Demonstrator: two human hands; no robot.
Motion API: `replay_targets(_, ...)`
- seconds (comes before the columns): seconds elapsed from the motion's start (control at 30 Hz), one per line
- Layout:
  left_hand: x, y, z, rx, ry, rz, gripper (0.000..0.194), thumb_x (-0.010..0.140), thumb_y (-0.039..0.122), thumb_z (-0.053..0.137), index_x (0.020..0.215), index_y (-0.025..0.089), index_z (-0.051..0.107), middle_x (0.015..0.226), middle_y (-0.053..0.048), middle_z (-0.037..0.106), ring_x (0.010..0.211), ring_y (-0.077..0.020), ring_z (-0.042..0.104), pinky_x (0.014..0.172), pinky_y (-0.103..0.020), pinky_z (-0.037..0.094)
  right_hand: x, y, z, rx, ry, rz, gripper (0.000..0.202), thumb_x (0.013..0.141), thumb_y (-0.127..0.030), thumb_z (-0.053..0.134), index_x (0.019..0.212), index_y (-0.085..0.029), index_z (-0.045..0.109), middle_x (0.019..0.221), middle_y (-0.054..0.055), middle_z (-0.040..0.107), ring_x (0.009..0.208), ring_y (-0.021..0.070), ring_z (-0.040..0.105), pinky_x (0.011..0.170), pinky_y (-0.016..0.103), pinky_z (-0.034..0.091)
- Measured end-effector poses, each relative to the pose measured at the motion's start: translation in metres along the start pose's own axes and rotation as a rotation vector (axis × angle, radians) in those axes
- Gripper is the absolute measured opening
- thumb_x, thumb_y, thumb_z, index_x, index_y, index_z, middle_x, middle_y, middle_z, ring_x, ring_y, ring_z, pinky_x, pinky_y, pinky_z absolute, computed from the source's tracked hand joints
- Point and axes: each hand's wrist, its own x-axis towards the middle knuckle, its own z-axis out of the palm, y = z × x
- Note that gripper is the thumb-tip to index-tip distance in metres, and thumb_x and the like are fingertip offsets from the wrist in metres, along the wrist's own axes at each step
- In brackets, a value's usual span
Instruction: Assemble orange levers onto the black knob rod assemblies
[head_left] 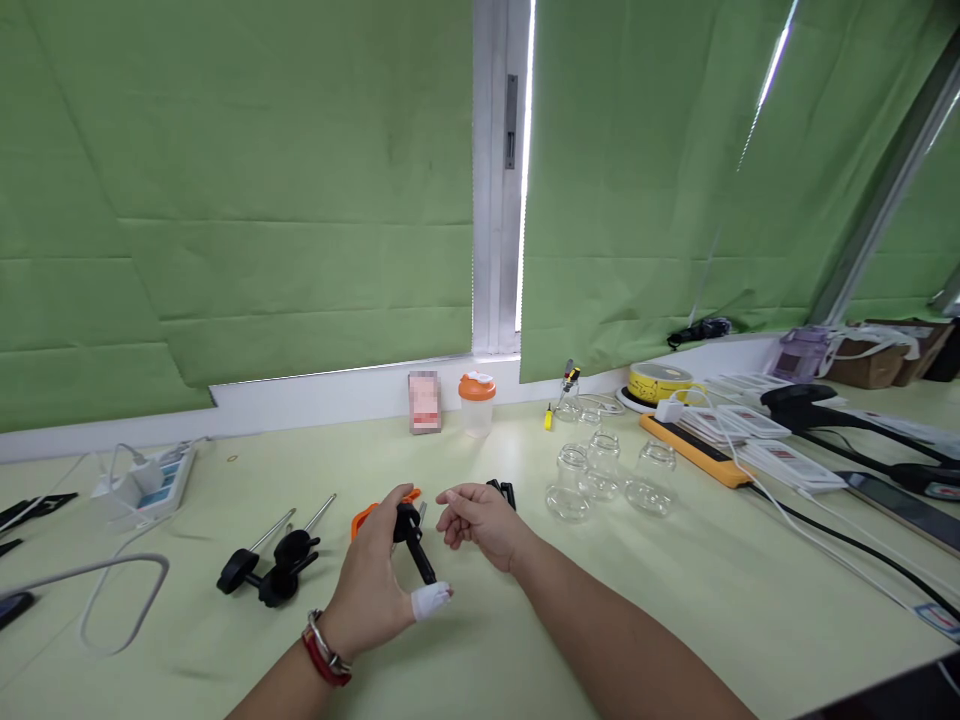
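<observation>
My left hand (375, 585), with a white wrap on its thumb, holds a black part (416, 545) with a round head and a rod. My right hand (476, 520) is just to the right of it, fingers curled together; whether something small is between them is hidden. Behind the left hand lies an orange piece (364, 518), partly covered. Several black parts with metal rods (277, 580) lie to the left. Small black pieces (508, 494) sit behind my right wrist.
Clear glass jars (570, 485) stand right of centre. An orange-lidded cup (477, 405) and a pink box (425, 403) are by the wall. A power strip (161, 485) with cables is left; an orange strip (694, 450), cards and cables lie right.
</observation>
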Motion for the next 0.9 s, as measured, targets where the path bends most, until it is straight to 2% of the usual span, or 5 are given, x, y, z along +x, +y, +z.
replay_targets(0.17,0.000,0.004,-0.007,-0.277,-0.090,-0.082,0.077,0.064,0.037,0.067,0.131,0.024,0.030,0.124,-0.014,0.052,0.114,-0.0314,0.051,0.096,-0.050,0.041,0.009,0.005,-0.013,-0.549,0.229,-0.101,0.026,0.086,-0.033,0.046,0.099,-0.012,0.056,0.081,0.007,0.065,0.063,0.0116,0.059,0.060,0.026,0.047)
replay_targets(0.27,-0.001,0.005,-0.012,-0.554,-0.183,-0.162,0.061,0.071,0.041,0.055,0.126,0.025,0.035,0.107,-0.010,0.061,0.097,-0.0275,0.059,0.083,-0.045,0.048,0.010,0.008,-0.019,-0.782,0.271,-0.136,0.022,0.084,-0.022,0.046,0.099,-0.014,0.060,0.090,0.008,0.065,0.077,0.0151,0.060,0.070,0.029,0.046)
replay_targets(0.47,-0.001,0.004,-0.013,-0.841,-0.331,-0.346,0.040,0.085,0.042,0.030,0.120,0.029,0.043,0.095,-0.007,0.066,0.087,-0.0263,0.065,0.068,-0.042,0.051,0.007,0.008,-0.019,-1.070,0.164,-0.168,0.019,0.076,-0.014,0.054,0.084,-0.016,0.070,0.094,0.008,0.063,0.088,0.0190,0.057,0.081,0.029,0.040)
replay_targets(0.77,-0.002,0.002,-0.005,-1.090,-0.380,-0.498,0.033,0.084,0.045,0.041,0.107,0.029,0.057,0.072,-0.002,0.063,0.071,-0.0213,0.066,0.073,-0.040,0.052,0.010,0.013,-0.019,-1.273,0.040,-0.155,0.018,0.076,-0.016,0.056,0.082,-0.016,0.073,0.089,0.007,0.064,0.082,0.0165,0.057,0.074,0.025,0.038)
replay_targets(0.9,-0.001,0.001,-0.004,-1.092,-0.428,-0.592,0.037,0.083,0.050,0.040,0.108,0.027,0.055,0.072,-0.002,0.063,0.072,-0.0226,0.067,0.063,-0.036,0.052,0.011,0.013,-0.020,-1.295,0.023,-0.161,0.018,0.075,-0.014,0.055,0.080,-0.016,0.073,0.088,0.007,0.065,0.081,0.0165,0.058,0.072,0.024,0.038)
